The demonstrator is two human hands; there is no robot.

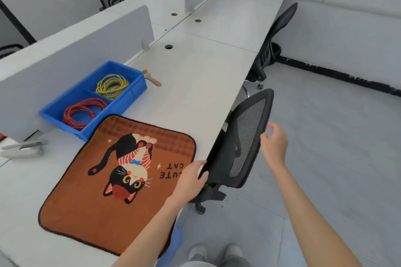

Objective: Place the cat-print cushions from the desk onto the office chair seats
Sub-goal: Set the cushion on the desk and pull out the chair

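Cushion point(117, 182) lies on the counter point(195, 84); left hand point(191, 180) clamps the chair point(240, 141) back, right hand point(274, 145) fingers apart.

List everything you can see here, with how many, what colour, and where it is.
cat-print cushion: one, orange-brown, flat on near desk edge
desk: one long, white, with grey dividers
blue bin: one, two compartments, beside divider
yellow wire coil: one, far compartment
red wire coil: one, near compartment
stapler: one, grey, left of cushion
office chair: one, black mesh, tucked against desk; others farther off
left hand: on chair back's left edge
right hand: open, at chair back's right edge
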